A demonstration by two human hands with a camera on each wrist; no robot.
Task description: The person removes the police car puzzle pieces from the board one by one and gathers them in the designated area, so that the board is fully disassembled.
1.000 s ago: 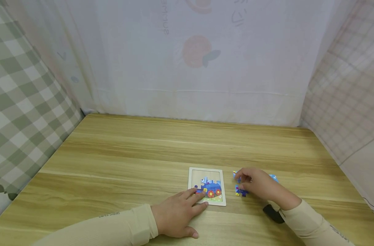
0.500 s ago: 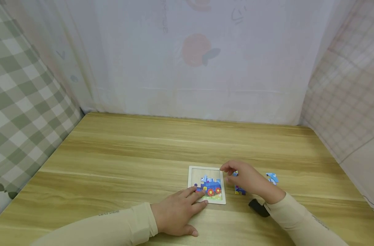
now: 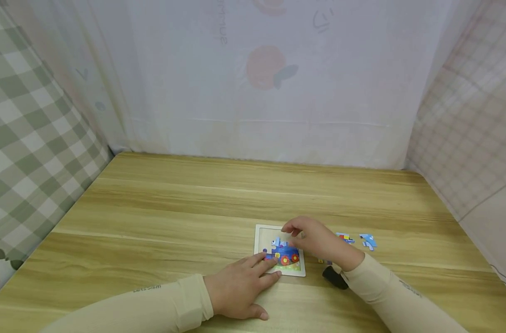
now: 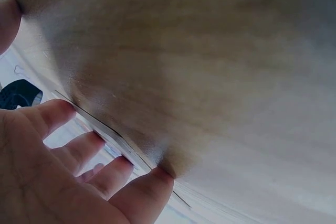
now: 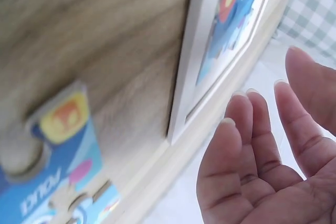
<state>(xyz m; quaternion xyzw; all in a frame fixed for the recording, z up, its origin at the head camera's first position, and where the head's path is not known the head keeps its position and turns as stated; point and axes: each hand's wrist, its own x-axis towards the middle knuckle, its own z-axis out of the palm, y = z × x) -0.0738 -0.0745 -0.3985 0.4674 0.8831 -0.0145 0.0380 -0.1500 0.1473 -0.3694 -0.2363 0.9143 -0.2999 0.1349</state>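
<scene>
Right hand (image 3: 317,237) has been shifted from loose pieces (image 3: 367,239), 3 o'clock of puzzle frame (image 3: 256,238), to above its 1 o'clock corner; fingers parted, no piece seen held. Puzzle frame touched at 7 o'clock by outstretched left hand (image 3: 241,287). Focus seemingly switched to unfilled top.

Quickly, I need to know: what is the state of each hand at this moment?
Left hand: open, fingers touching the puzzle frame.
Right hand: open, fingers loosely bent, nothing visible held.

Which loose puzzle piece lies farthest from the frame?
The light-blue piece, farthest right in the head view. The red-and-yellow piece and another piece partly hidden by the right hand lie nearer the frame.
</scene>
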